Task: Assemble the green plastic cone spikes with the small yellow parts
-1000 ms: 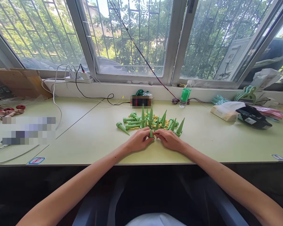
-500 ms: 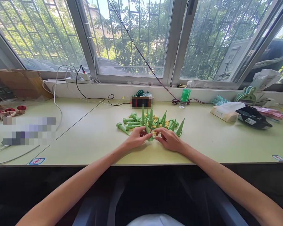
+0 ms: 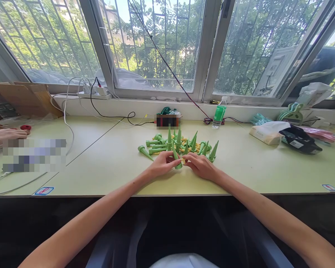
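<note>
My left hand (image 3: 162, 163) is closed around a green plastic plant-watering spike (image 3: 178, 166), its pointed end up and tilted slightly left. Beside it, the thumb and fingers of my right hand (image 3: 200, 165) pinch a small yellow valve piece (image 3: 183, 160) against the side of the spike near its wide end. Whether the piece sits in the spike cannot be made out. Just beyond my hands, several green spikes (image 3: 213, 151) stand upright on their caps. Others, like this spike (image 3: 145, 152), lie on their sides, with small yellow pieces (image 3: 198, 146) among them.
Another person's hand (image 3: 9, 136) reaches in at the left near red and wooden pieces (image 3: 25, 127). A blurred-out item (image 3: 35, 156) and a white cable (image 3: 69, 128) lie there. A water bottle (image 3: 219, 113) stands behind; a tissue pack (image 3: 265, 133) and black packet (image 3: 300, 141) lie right.
Another person's hand has come into view at the left edge. My right fingers have closed in slightly on the spike, and the spike has shifted slightly.
</note>
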`<state>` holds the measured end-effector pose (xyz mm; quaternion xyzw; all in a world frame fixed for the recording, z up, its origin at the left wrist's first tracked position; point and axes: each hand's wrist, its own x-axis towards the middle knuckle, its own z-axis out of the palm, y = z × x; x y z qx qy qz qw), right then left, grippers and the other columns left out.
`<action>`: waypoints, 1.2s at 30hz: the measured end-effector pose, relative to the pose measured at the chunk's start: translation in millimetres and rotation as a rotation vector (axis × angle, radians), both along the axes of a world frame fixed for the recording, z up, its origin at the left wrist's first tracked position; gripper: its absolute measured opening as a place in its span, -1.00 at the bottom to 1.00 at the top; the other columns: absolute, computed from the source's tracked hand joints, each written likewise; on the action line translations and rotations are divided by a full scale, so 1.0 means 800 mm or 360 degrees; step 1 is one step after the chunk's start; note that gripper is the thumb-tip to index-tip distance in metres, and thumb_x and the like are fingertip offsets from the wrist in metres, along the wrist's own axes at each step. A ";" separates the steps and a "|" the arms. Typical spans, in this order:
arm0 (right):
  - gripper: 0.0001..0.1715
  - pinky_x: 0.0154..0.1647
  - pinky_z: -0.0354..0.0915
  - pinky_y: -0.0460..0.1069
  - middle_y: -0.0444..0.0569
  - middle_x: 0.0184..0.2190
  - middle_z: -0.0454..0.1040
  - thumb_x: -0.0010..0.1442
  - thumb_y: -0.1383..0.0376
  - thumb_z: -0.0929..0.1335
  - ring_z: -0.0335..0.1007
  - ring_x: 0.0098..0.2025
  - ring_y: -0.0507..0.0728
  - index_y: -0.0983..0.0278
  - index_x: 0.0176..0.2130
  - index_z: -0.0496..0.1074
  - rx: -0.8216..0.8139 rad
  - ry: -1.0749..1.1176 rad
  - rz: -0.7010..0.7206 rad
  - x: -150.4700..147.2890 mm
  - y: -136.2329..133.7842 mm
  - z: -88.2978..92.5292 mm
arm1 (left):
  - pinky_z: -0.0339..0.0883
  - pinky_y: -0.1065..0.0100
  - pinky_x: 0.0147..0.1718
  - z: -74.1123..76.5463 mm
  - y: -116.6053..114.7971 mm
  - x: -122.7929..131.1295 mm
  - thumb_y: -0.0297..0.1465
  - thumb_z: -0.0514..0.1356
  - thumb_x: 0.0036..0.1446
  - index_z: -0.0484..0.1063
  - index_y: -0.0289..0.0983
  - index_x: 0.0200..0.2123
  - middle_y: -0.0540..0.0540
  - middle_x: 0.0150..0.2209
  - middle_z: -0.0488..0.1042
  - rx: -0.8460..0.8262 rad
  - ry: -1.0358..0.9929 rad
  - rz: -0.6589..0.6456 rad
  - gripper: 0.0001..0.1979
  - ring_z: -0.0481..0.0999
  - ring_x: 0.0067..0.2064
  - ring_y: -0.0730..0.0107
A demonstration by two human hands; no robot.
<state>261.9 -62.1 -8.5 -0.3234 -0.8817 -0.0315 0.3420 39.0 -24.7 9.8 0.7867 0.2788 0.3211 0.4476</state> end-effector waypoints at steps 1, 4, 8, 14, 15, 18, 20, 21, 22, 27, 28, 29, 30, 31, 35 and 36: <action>-0.79 -0.35 0.30 -0.07 0.00 -0.24 0.47 0.47 0.25 0.19 0.43 -0.33 0.08 0.23 0.02 0.32 0.0003 -0.0013 0.0002 0.000 0.000 0.001 | 0.29 0.42 -0.46 -0.001 0.000 0.000 -0.11 0.24 0.19 0.53 -0.36 -0.19 -0.11 -0.38 0.53 0.0031 0.0014 0.0002 -0.61 0.45 -0.42 0.41; -0.77 -0.36 0.27 -0.07 -0.01 -0.28 0.45 0.48 0.25 0.17 0.39 -0.36 0.07 0.24 -0.03 0.35 0.0010 -0.0057 0.0011 0.000 -0.001 0.003 | 0.18 0.45 -0.53 -0.001 -0.001 0.000 -0.14 0.22 0.21 0.52 -0.36 -0.23 -0.02 -0.48 0.42 0.0215 0.0075 -0.0001 -0.64 0.32 -0.49 0.50; -0.72 -0.38 0.22 -0.07 -0.03 -0.35 0.42 0.48 0.25 0.15 0.34 -0.39 0.06 0.26 -0.12 0.39 0.0016 -0.0117 0.0019 0.001 0.000 0.002 | 0.08 0.46 -0.55 0.000 -0.004 0.000 -0.21 0.20 0.22 0.51 -0.34 -0.30 0.04 -0.55 0.28 0.0476 0.0185 -0.0017 -0.72 0.19 -0.52 0.53; -0.69 -0.41 0.13 -0.07 -0.05 -0.41 0.38 0.47 0.27 0.15 0.29 -0.44 0.06 0.27 -0.21 0.39 0.0014 -0.0177 0.0012 0.000 0.001 0.000 | 0.11 0.43 -0.52 0.000 -0.007 0.001 -0.31 0.19 0.20 0.47 -0.31 -0.36 0.03 -0.51 0.31 0.0715 0.0310 0.0010 -0.81 0.22 -0.50 0.51; -0.69 -0.41 0.13 -0.07 -0.06 -0.42 0.38 0.47 0.28 0.15 0.28 -0.44 0.05 0.27 -0.23 0.39 0.0008 -0.0184 0.0010 0.000 0.001 0.000 | 0.12 0.43 -0.51 0.000 -0.007 0.001 -0.32 0.19 0.19 0.47 -0.31 -0.35 0.03 -0.51 0.31 0.0739 0.0316 -0.0002 -0.83 0.23 -0.50 0.51; -0.67 -0.41 0.11 -0.06 -0.07 -0.44 0.36 0.46 0.29 0.16 0.26 -0.46 0.05 0.27 -0.30 0.36 -0.0016 -0.0210 -0.0012 -0.001 0.000 0.000 | 0.13 0.43 -0.49 0.001 -0.008 0.001 -0.38 0.18 0.18 0.45 -0.29 -0.35 0.03 -0.48 0.32 0.0808 0.0326 -0.0040 -0.89 0.24 -0.49 0.51; -0.66 -0.41 0.11 -0.05 -0.07 -0.46 0.36 0.46 0.30 0.16 0.26 -0.47 0.06 0.27 -0.35 0.34 -0.0028 -0.0224 -0.0040 -0.001 0.000 0.000 | 0.13 0.43 -0.48 0.001 -0.008 0.001 -0.40 0.18 0.18 0.44 -0.29 -0.35 0.02 -0.47 0.32 0.0839 0.0336 -0.0048 -0.91 0.25 -0.49 0.51; -0.65 -0.40 0.11 -0.05 -0.07 -0.47 0.37 0.46 0.30 0.16 0.27 -0.47 0.06 0.27 -0.36 0.33 -0.0032 -0.0226 -0.0051 -0.001 0.000 0.000 | 0.14 0.42 -0.48 0.000 -0.008 0.001 -0.40 0.18 0.18 0.44 -0.29 -0.35 0.02 -0.47 0.32 0.0849 0.0340 -0.0046 -0.91 0.25 -0.49 0.51; -0.65 -0.40 0.12 -0.05 -0.07 -0.47 0.37 0.46 0.30 0.15 0.27 -0.47 0.06 0.27 -0.36 0.33 -0.0035 -0.0224 -0.0060 -0.001 0.000 0.000 | 0.14 0.42 -0.48 0.000 -0.008 0.002 -0.40 0.18 0.18 0.44 -0.29 -0.35 0.02 -0.47 0.32 0.0854 0.0340 -0.0041 -0.91 0.25 -0.49 0.51; -0.73 -0.35 0.19 -0.05 -0.03 -0.37 0.46 0.47 0.26 0.17 0.37 -0.40 0.08 0.27 -0.22 0.36 -0.0036 -0.0109 -0.0050 -0.002 -0.001 0.001 | 0.14 0.43 -0.48 0.000 -0.007 0.003 -0.40 0.19 0.18 0.46 -0.30 -0.34 0.03 -0.48 0.33 0.0810 0.0306 -0.0006 -0.91 0.26 -0.49 0.52; -0.76 -0.34 0.21 -0.05 -0.02 -0.34 0.48 0.47 0.26 0.18 0.39 -0.37 0.08 0.27 -0.18 0.36 -0.0033 -0.0074 -0.0041 -0.002 -0.001 0.001 | 0.14 0.43 -0.48 0.000 -0.007 0.003 -0.40 0.19 0.18 0.46 -0.30 -0.33 0.03 -0.48 0.32 0.0794 0.0298 0.0000 -0.90 0.25 -0.49 0.52; -0.78 -0.33 0.23 -0.05 -0.01 -0.31 0.49 0.46 0.25 0.19 0.41 -0.35 0.08 0.27 -0.14 0.36 -0.0029 -0.0038 -0.0032 -0.002 -0.002 0.001 | 0.13 0.44 -0.49 0.001 -0.007 0.003 -0.39 0.19 0.18 0.47 -0.30 -0.33 0.04 -0.49 0.31 0.0778 0.0290 0.0002 -0.90 0.24 -0.49 0.52; -0.80 -0.32 0.24 -0.05 0.00 -0.29 0.50 0.46 0.25 0.20 0.41 -0.34 0.08 0.26 -0.11 0.35 -0.0023 -0.0004 -0.0024 -0.003 -0.002 0.001 | 0.12 0.44 -0.49 0.001 -0.007 0.002 -0.38 0.19 0.19 0.47 -0.31 -0.34 0.04 -0.49 0.30 0.0762 0.0280 0.0002 -0.88 0.23 -0.49 0.53; -0.82 -0.32 0.24 -0.05 -0.01 -0.28 0.50 0.45 0.24 0.21 0.42 -0.34 0.08 0.26 -0.08 0.34 -0.0018 0.0026 -0.0016 -0.003 -0.003 0.001 | 0.12 0.44 -0.50 0.001 -0.007 0.002 -0.36 0.19 0.20 0.48 -0.31 -0.34 0.04 -0.50 0.29 0.0743 0.0269 0.0004 -0.86 0.22 -0.50 0.53; -0.80 -0.37 0.24 -0.06 -0.01 -0.24 0.50 0.43 0.26 0.24 0.38 -0.41 0.05 0.25 0.02 0.30 0.0000 0.0061 0.0002 -0.004 -0.004 0.000 | 0.10 0.45 -0.52 0.000 -0.004 0.001 -0.28 0.20 0.23 0.51 -0.33 -0.30 0.05 -0.52 0.26 0.0610 0.0195 0.0031 -0.78 0.20 -0.51 0.54; -0.80 -0.38 0.24 -0.06 0.00 -0.23 0.50 0.43 0.26 0.24 0.37 -0.42 0.04 0.24 0.03 0.29 0.0008 0.0051 -0.0001 -0.004 -0.004 0.000 | 0.10 0.45 -0.53 0.000 -0.003 0.001 -0.25 0.20 0.23 0.51 -0.34 -0.29 0.05 -0.52 0.27 0.0561 0.0175 0.0035 -0.76 0.20 -0.50 0.54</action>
